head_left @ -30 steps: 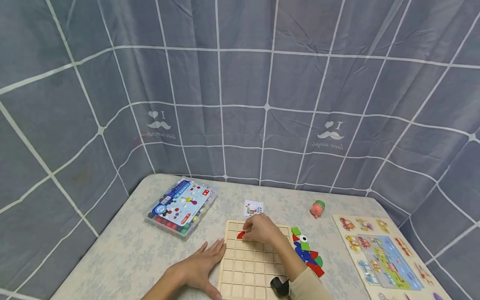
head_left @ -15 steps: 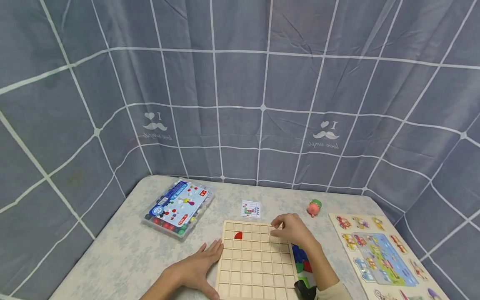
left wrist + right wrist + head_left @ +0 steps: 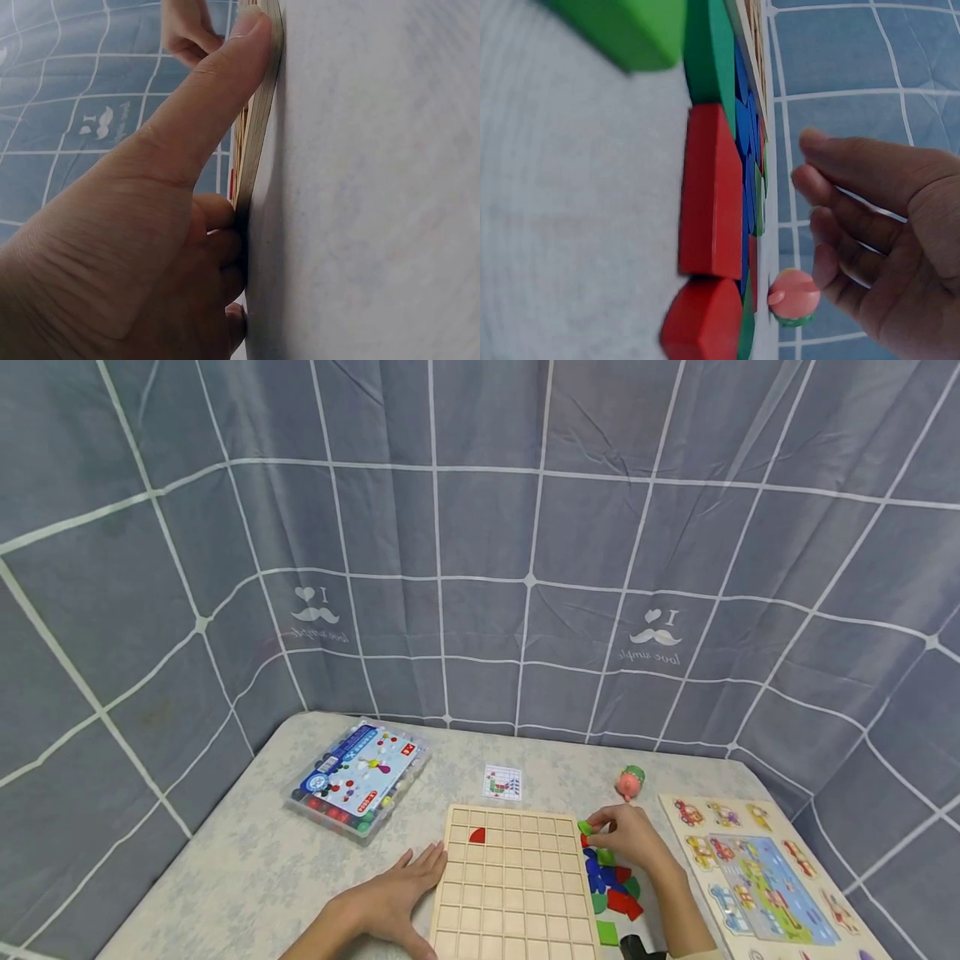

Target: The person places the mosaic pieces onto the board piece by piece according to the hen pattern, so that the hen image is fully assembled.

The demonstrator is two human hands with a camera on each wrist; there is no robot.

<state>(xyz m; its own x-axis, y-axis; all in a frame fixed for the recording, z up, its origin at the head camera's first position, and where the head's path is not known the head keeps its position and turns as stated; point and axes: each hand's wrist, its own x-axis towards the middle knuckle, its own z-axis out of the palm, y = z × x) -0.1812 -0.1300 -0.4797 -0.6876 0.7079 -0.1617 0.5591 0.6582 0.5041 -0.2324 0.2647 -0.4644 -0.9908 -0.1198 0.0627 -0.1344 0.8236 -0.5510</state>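
A light wooden grid board (image 3: 510,893) lies on the table, and one red quarter-circle piece (image 3: 477,835) sits in a cell near its upper left. My left hand (image 3: 393,893) rests along the board's left edge, thumb against the side in the left wrist view. Beyond the board's right edge, my right hand (image 3: 626,837) hovers at the top of a pile of flat coloured blocks, fingers loosely bent with nothing between them in the right wrist view. Its fingertips are near a green piece (image 3: 584,828). Below lie blue pieces (image 3: 597,875) and a red block (image 3: 705,195).
A small pattern card (image 3: 502,782) lies behind the board. To the left is a clear plastic case (image 3: 360,777) of coloured balls. A pink and green toy (image 3: 630,782) stands at the back right, with a wooden picture puzzle (image 3: 750,868) at the far right.
My right hand has let go of the red quarter-circle on the board and moved right, past the board's edge, to the block pile. My left hand has stayed at the board's left edge.
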